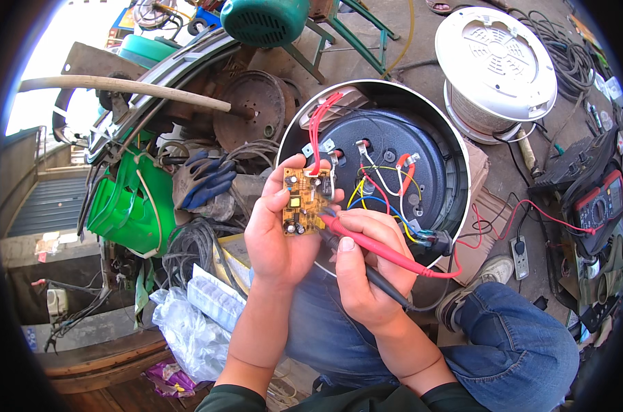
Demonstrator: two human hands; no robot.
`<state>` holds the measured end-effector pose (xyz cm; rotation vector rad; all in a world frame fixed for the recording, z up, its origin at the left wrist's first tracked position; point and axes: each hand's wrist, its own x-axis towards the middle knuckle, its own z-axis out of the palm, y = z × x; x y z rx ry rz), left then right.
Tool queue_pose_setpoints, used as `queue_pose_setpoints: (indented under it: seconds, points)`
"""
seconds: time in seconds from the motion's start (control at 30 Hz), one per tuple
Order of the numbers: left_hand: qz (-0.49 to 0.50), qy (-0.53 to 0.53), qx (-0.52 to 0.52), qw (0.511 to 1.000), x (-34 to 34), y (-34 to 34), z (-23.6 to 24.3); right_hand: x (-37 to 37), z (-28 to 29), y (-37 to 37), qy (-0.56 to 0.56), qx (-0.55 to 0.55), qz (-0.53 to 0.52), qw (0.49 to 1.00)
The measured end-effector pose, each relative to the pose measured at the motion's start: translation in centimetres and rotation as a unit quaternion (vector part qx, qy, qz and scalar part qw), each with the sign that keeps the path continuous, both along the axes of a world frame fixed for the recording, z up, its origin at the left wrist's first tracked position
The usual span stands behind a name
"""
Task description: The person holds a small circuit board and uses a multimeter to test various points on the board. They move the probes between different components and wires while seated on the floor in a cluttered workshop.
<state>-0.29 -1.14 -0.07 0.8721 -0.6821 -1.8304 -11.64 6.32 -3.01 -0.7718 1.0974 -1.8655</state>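
Board in the left hand, two probes in the right

Watching remotely, I am seeing the left hand (277,237) curling half closed, cradling a circuit board (302,200) by its edges above the near-left rim of a round housing (455,165). The right hand (374,264) is closing firmly round a red probe (376,248) and a black probe (387,285), pinching them together. Their tips are hovering at the board's lower right; whether they are touching, I cannot tell.

Handling: I am judging the board light, stiff and brittle, its tall components easily knocked. I am favouring the bare edges for grip. Red wires (316,127) are tethering its top edge, so I am expecting little slack.

Outward: coloured wires (373,201) are looping over the dark disc (418,141) inside the housing, crowding the space beyond the right hand. A red lead (531,204) is stretching rightward to a multimeter (600,206), a likely snag. Gloves (206,180) and a green basket (127,209) are lying left; a white round appliance (497,58) is standing beyond.
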Motion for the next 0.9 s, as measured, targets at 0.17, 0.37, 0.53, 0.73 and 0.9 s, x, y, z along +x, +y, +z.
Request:
queue_pose_setpoints:
  seconds: [0.17,0.37,0.53,0.73,0.9]
  points:
    - [-0.003,-0.008,-0.006,1.0,-0.01,-0.06,0.08,0.08,-0.09,-0.07,0.013,-0.004,-0.006,1.0]
    - [0.001,-0.011,-0.007,1.0,-0.15,0.08,0.11,-0.05,0.26,0.0,0.014,0.003,-0.01,1.0]
    - [0.004,-0.012,-0.004,1.0,-0.18,0.21,0.02,0.09,-0.01,0.1,0.007,0.007,-0.011,1.0]
    - [-0.002,-0.002,-0.009,1.0,0.1,0.07,-0.1,-0.04,0.05,-0.1,0.027,0.001,0.0,1.0]
    - [0.004,-0.011,-0.007,1.0,0.45,-0.14,0.1,0.1,-0.03,-0.51,0.064,-0.01,0.003,0.998]
